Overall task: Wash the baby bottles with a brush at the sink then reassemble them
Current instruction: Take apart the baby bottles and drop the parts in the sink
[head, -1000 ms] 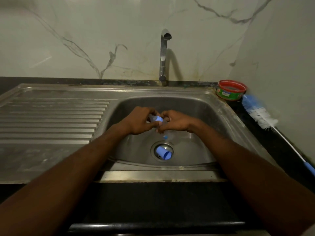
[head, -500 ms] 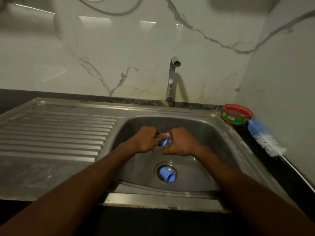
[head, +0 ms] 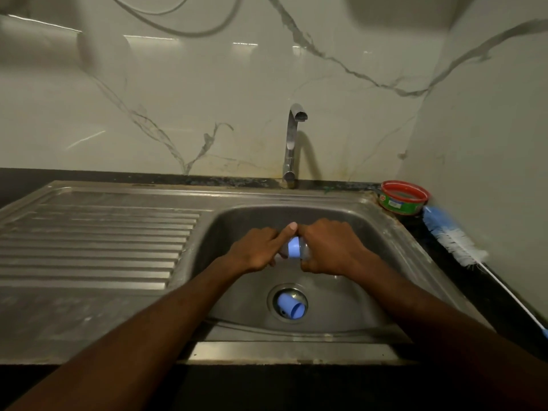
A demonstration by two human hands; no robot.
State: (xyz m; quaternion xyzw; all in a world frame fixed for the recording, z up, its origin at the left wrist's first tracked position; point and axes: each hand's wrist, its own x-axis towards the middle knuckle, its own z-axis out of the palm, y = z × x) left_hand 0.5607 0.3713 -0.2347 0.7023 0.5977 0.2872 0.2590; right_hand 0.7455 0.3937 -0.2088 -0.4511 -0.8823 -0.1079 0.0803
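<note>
Over the steel sink basin both hands hold one small clear baby bottle with a blue collar lying sideways between them. My left hand grips its left end, thumb stretched over the top. My right hand is wrapped round the bottle body on the right, hiding most of it. A blue cap lies on its side on the drain. The bottle brush, blue and white bristles on a thin white handle, lies on the dark counter to the right.
The tap stands behind the basin with no water running. A red and green tub sits in the back right corner. A ribbed draining board lies left of the basin. Marble wall closes in on the right.
The view has tilted up, so sink and hands sit lower in frame. Both hands stay together on the bottle; the blue collar now shows more plainly between them.
</note>
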